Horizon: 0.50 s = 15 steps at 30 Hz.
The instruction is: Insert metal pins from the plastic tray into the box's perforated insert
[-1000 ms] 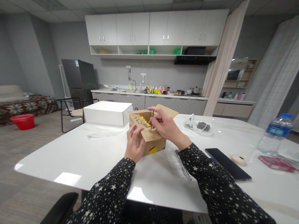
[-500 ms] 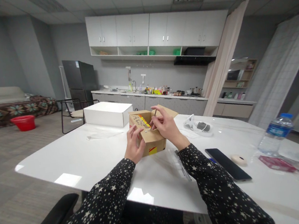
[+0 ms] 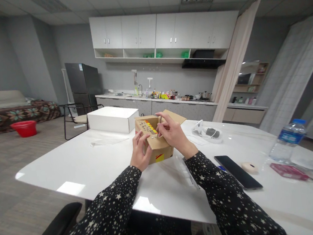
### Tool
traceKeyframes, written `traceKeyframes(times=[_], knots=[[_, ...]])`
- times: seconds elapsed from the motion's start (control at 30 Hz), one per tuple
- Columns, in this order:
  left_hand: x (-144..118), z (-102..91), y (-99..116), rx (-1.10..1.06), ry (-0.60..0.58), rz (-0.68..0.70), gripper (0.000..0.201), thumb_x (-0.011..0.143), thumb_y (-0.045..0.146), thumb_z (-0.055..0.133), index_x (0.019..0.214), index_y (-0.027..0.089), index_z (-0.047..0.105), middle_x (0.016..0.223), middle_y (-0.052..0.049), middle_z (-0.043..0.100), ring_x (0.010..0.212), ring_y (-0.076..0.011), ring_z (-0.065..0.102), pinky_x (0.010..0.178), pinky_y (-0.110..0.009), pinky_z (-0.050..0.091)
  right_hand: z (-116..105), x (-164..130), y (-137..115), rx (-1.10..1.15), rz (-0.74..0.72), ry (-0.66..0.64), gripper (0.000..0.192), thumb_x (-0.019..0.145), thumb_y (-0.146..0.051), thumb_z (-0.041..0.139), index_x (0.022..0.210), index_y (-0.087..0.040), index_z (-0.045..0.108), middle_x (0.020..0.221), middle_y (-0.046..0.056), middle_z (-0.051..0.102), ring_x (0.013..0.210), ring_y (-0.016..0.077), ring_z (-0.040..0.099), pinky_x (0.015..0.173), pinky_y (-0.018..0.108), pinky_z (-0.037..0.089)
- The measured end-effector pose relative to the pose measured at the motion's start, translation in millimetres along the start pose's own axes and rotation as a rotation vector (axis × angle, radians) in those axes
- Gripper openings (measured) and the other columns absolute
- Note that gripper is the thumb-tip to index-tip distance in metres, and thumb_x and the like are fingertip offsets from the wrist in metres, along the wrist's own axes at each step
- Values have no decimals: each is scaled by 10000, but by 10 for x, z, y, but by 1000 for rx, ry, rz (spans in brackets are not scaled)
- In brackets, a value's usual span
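Cardboard box [image 3: 156, 142] inside hidden, right hand [image 3: 172, 134] covers

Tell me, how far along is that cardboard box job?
The cardboard box already stands open, its flap up. In hand: the left hand steadies its near flap while the right hand presses a thin stick against it. What is left cannot be told from here.

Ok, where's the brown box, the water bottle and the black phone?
brown box [image 3: 160, 147]: head view, on its near cardboard side.
water bottle [image 3: 288, 141]: head view, on its labelled middle.
black phone [image 3: 238, 176]: head view, on the middle of its dark screen.
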State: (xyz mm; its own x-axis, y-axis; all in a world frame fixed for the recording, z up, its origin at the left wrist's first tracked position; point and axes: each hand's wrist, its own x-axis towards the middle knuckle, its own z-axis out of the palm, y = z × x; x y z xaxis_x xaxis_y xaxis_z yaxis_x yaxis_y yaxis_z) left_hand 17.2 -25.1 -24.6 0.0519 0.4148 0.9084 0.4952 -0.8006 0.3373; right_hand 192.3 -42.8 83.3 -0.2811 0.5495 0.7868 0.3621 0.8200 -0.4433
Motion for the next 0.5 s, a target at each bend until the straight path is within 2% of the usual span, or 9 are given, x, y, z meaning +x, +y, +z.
traceKeyframes(times=[0.17, 0.37, 0.5], knots=[[2, 2, 8, -8, 1, 8, 389, 956, 341, 488, 1324, 225, 531, 1443, -154, 424, 1415, -317, 403, 1162, -570, 381, 15, -5, -62, -72, -28, 11, 339, 980, -256, 486, 1315, -251, 537, 848, 9, 700, 621, 150, 666, 663, 319, 589], [-1, 9, 8, 7, -1, -7, 383, 948, 316, 486, 1319, 228, 527, 1447, -151, 416, 1416, -317, 406, 1161, -576, 380, 35, -8, -8, -51, 17, 66, 351, 982, -261, 473, 1331, -257, 510, 747, -13, 675, 568, 158, 667, 598, 307, 586], [-2, 14, 0, 1, 8, 3, 385, 944, 312, 486, 1316, 226, 532, 1443, -152, 422, 1418, -315, 403, 1163, -571, 381, 33, -22, -34, -80, -19, 56, 338, 974, -265, 490, 1309, -259, 534, 774, -10, 688, 600, 160, 677, 647, 322, 593]])
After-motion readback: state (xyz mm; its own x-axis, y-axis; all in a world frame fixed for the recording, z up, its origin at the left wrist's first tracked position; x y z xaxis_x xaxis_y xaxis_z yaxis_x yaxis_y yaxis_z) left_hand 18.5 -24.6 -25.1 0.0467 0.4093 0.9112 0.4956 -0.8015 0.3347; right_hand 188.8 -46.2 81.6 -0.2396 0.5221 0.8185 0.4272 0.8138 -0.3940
